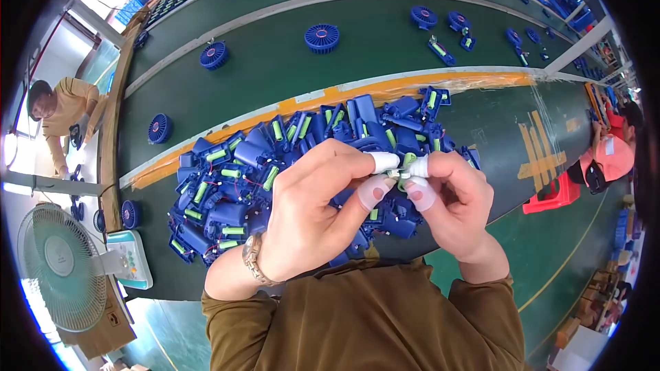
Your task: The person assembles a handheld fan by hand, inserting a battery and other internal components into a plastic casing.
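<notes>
My left hand (313, 203) and my right hand (459, 209) meet fingertip to fingertip above a pile of blue plastic housings (227, 214). White covers wrap the thumb and forefinger of both hands. The left pair is pinched on a small whitish part (393, 174), mostly hidden by the fingertips. Between the right thumb and forefinger is a small pale green part (410, 159); its exact kind is too small to tell. The two parts are close together, and whether they are joined I cannot tell. Many housings in the pile carry a green cylindrical battery (230, 173) and thin wires.
Beyond a taped rail (302, 102), round blue fan units (322, 38) lie on a green conveyor (268, 55). A standing fan (63, 257) is at left, near a person in tan (72, 110). At right are a red stool (553, 194) and a person in a pink cap (614, 156).
</notes>
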The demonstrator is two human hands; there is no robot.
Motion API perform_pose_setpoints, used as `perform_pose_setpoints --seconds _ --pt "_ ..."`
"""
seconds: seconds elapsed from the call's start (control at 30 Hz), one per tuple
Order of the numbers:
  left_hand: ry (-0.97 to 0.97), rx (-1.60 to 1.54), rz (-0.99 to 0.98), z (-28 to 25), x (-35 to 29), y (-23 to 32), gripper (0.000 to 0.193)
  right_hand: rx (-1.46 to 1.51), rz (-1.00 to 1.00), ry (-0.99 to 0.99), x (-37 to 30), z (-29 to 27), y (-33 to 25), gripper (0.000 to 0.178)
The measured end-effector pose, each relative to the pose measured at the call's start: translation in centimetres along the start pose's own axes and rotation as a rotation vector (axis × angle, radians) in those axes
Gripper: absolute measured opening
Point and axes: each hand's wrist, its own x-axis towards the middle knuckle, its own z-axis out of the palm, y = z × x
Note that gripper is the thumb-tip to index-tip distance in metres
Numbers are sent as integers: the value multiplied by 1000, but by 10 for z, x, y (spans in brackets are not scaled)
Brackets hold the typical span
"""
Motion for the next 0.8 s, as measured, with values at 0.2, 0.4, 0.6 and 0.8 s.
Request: perform_pose_setpoints --seconds 0.2,0.4,0.6,0.8 --pt "-70 -99 -177 -5 -12 6 23 -324 -359 57 8 10 -6 24" --pt "-49 -123 -221 -4 -13 9 21 -599 -617 61 7 9 -15 31" --pt "38 129 61 4 -7 2 24 -617 -581 88 6 16 -5 31" --pt "-23 497 277 -7 -16 0 36 537 439 -87 1 11 -14 13"
